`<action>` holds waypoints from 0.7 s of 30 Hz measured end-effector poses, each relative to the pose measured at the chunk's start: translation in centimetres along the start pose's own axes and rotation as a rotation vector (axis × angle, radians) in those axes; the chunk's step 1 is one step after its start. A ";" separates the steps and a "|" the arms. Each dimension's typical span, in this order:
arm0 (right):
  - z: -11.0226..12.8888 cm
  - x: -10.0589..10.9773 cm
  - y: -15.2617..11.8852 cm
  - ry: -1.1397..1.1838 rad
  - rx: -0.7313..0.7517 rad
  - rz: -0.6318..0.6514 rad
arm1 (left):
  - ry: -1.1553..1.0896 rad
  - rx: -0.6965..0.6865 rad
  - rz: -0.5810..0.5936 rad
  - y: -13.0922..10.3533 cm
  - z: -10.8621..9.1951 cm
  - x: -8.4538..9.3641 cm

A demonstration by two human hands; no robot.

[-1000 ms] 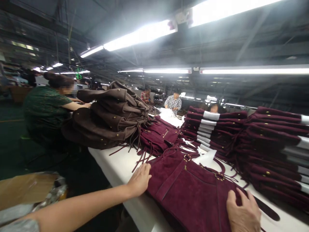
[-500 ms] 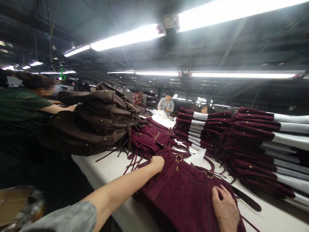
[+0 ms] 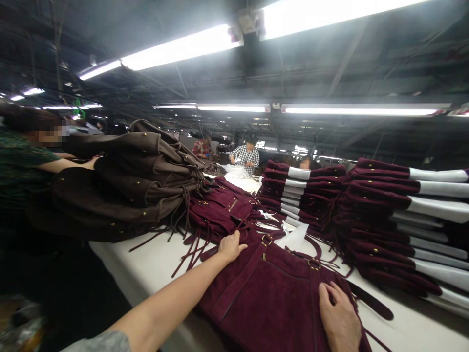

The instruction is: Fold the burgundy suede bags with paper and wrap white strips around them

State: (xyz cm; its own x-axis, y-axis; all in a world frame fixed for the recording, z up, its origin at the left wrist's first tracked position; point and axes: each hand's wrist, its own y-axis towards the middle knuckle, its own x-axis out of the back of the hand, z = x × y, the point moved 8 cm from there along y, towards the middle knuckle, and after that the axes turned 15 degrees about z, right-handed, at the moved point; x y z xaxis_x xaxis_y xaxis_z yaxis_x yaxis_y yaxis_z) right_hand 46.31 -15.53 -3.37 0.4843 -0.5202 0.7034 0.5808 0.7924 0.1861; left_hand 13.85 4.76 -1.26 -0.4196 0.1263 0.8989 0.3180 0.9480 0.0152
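Observation:
A burgundy suede-like bag (image 3: 267, 298) with brass-coloured rings and a front zip lies before me on the white table. My left hand (image 3: 231, 247) is at its upper left corner, thumb and index finger apart; the other fingers are partly hidden. Along the bag's right side rests my right hand (image 3: 340, 315), fingers stretched and slightly bent, touching the surface without gripping. Behind the rings sits a piece of white sheet (image 3: 296, 237) by the bag's strap. Just beyond my left hand is another burgundy bag (image 3: 222, 208) with thin cords hanging off.
Dark brown bags (image 3: 146, 168) are heaped at the left, where a co-worker in green (image 3: 25, 159) reaches over them. Stacked burgundy bags with white bands (image 3: 388, 215) stand at the right. A dark strap (image 3: 372, 299) extends across the white table (image 3: 414, 320). Other people work farther back.
My left hand has loosened from a closed shape, its thumb and index finger now apart. The right hand stays on the bag. The whole view has shifted slightly.

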 end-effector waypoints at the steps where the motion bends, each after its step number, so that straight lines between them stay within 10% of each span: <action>1: 0.0 0.0 0.0 0.005 -0.007 0.008 | -0.010 0.020 0.002 0.2 0.1 -0.1; 13: -0.3 -0.3 0.5 0.022 -0.018 0.043 | -0.339 0.142 0.041 3.2 2.5 -1.5; 21: 0.7 0.0 -0.3 -0.027 0.065 -0.040 | -0.162 0.181 0.021 2.8 2.2 -1.7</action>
State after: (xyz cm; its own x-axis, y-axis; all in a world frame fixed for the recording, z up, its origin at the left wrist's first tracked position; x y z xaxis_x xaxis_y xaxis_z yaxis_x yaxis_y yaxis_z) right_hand 45.67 -15.56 -2.89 0.4431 -0.5438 0.7127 0.5554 0.7906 0.2579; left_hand 13.58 7.86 -3.75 -0.5503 0.1781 0.8158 0.1766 0.9797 -0.0947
